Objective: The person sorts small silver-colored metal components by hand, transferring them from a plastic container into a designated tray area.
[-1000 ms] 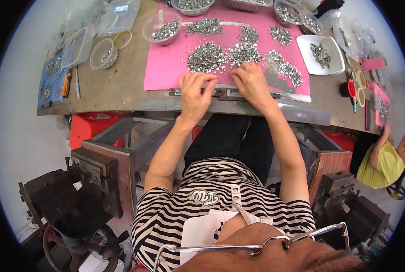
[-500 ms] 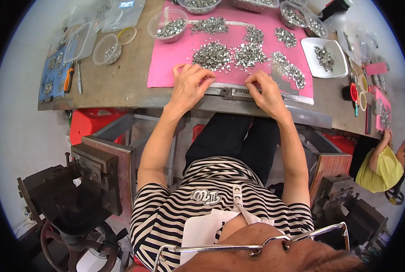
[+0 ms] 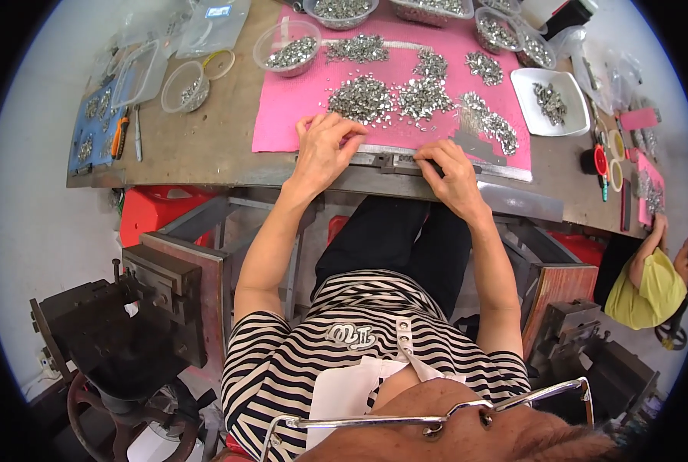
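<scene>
Metal strip (image 3: 369,159): lying along the near edge of the table, between both sets of fingers and running under the right ones.
Dark block (image 3: 389,162): set on the strip, just left of the right fingertips and to the right of the left ones.
Right hand (image 3: 453,175): curled over the strip, thumb and forefinger tips close together at the block's right side; too small to tell if clamped on a piece.
Left hand (image 3: 322,150): bent at the strip's left part, thumb and forefinger tips nearly meeting; cannot tell if pinching anything.
Left heap (image 3: 361,100): small silvery pieces, just ahead of the left fingertips.
Right heap (image 3: 425,98): similar pieces, ahead of the right fingertips.
Pink mat (image 3: 288,115): spread beneath the heaps, ahead of both hands' fingers.
White tray (image 3: 524,86): well apart from the right fingers, ahead and rightward, with pieces inside.
Orange-handled tool (image 3: 119,138): far left of the left fingers.
</scene>
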A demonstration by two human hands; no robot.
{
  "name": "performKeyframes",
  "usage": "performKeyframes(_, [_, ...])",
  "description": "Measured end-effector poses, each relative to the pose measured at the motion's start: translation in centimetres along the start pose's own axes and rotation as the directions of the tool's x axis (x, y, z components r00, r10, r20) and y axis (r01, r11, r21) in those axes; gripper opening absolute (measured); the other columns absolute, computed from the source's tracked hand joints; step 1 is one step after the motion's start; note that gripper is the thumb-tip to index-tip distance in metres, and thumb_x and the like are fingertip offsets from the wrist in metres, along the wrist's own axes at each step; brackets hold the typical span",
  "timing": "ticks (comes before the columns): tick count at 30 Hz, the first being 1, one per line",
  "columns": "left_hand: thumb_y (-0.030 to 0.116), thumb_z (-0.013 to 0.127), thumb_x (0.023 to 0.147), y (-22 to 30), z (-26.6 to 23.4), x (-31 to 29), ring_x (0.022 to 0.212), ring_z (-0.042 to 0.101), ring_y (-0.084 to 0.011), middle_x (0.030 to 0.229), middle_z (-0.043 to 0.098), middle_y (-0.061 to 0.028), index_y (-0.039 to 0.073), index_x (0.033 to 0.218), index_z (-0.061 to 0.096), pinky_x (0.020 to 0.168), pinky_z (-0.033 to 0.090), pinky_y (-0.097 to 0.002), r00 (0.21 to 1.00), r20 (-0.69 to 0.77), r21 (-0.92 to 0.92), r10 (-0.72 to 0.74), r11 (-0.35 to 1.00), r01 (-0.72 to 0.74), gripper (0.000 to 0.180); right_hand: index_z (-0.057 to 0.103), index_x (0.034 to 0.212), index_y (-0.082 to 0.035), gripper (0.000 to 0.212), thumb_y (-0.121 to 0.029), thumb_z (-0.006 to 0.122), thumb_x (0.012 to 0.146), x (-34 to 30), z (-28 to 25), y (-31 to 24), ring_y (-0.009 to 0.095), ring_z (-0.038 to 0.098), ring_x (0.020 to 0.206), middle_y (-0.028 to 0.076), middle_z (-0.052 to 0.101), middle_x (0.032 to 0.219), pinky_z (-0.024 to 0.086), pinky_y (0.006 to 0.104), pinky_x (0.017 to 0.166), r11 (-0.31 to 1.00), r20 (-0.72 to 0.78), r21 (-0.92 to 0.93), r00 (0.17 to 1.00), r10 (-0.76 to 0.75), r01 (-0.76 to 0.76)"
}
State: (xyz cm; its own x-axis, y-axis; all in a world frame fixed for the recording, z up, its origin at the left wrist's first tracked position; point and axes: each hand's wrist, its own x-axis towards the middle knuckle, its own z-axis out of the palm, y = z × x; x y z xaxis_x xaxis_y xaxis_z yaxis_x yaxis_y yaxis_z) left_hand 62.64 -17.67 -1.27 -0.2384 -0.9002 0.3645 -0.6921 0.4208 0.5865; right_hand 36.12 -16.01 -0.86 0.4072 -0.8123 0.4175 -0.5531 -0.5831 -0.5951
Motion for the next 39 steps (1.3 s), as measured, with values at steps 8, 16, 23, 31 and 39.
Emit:
performKeyframes(8, [0.022,0.075,0.084,0.3,-0.2,0.1,0.088,0.059,-0.0238,0.081,0.066,-0.0011,0.013,0.087,0.074,0.097,0.032,-0.0465,0.996,0.004,0.092,-0.084,0.992,0.083,0.010,0.070,0.092,-0.006,0.006,-0.006,0.070,0.086,5.2,3.4,0.9,0.028,0.060,0.085,0.008,0.061,0.085,0.046,0.0410,0.077,0.969,-0.070,-0.228,0.991,-0.111,0.092])
performKeyframes(16, [0.021,0.076,0.083,0.7,0.1,0.5,0.092,0.058,-0.0262,0.081,0.062,-0.0034,0.014,0.086,0.075,0.099,0.031,-0.0539,0.999,0.035,0.254,0.005,0.967,-0.014,0.008,0.066,0.088,-0.007,0.006,-0.011,0.071,0.087,6.7,4.7,1.9,0.028,0.060,0.087,0.009,0.060,0.085,0.043,0.0410,0.077,0.946,-0.031,-0.303,0.991,-0.129,0.114])
performKeyframes(23, [0.016,0.072,0.087,0.3,-0.3,0.9,0.086,0.057,-0.0230,0.082,0.063,-0.0013,0.012,0.087,0.072,0.101,0.032,-0.0488,0.993,0.113,0.162,0.044,0.985,-0.062,0.004,0.063,0.087,-0.005,0.005,-0.007,0.067,0.088,4.6,-0.5,0.9,0.029,0.059,0.077,0.009,0.060,0.082,0.041,0.0404,0.076,0.964,0.047,-0.258,0.997,-0.057,0.068])
performKeyframes(31, [0.012,0.070,0.087,2.2,2.0,0.9,0.091,0.058,-0.0229,0.085,0.063,-0.0017,0.011,0.091,0.068,0.100,0.033,-0.0469,0.990,0.009,-0.004,0.144,0.990,-0.144,0.005,0.059,0.092,-0.003,0.012,0.000,0.068,0.086,0.0,-1.4,-0.2,0.030,0.057,0.084,0.010,0.058,0.091,0.042,0.0390,0.076,0.995,0.055,-0.098,0.999,0.001,0.005])
performKeyframes(39, [0.009,0.071,0.086,4.8,6.0,-0.1,0.095,0.058,-0.0236,0.091,0.060,-0.0032,0.010,0.095,0.063,0.099,0.033,-0.0449,0.972,-0.044,-0.127,0.232,0.964,-0.236,0.012,0.061,0.096,-0.001,0.018,0.003,0.070,0.081,-1.1,-0.3,-0.2,0.031,0.058,0.087,0.011,0.061,0.095,0.046,0.0396,0.077,0.969,-0.037,-0.225,0.993,-0.116,0.105])
